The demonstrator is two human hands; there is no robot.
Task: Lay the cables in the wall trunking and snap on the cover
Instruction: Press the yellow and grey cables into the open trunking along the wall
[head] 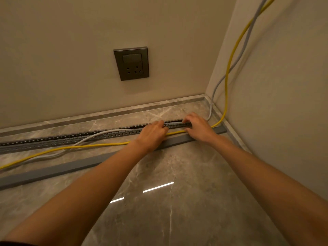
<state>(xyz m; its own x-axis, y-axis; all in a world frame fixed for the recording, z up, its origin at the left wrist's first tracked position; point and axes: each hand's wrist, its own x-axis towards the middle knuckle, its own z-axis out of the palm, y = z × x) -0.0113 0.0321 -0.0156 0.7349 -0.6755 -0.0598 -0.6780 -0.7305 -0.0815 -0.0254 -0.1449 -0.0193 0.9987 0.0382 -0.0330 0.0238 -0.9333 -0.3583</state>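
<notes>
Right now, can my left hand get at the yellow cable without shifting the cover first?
Probably yes. The yellow cable lies bare on the floor between the trunking and the cover, passing right under your left hand; nothing sits on it.

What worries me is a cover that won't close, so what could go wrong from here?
1. The yellow cable lies outside the trunking, along its front; the cover might pinch it or leave it out.
2. The grey cable leaves the trunking just left of the left hand, so it may spring out when that hand and the right hand lift.
3. The cover lies loose under both forearms and could get knocked away.
</notes>
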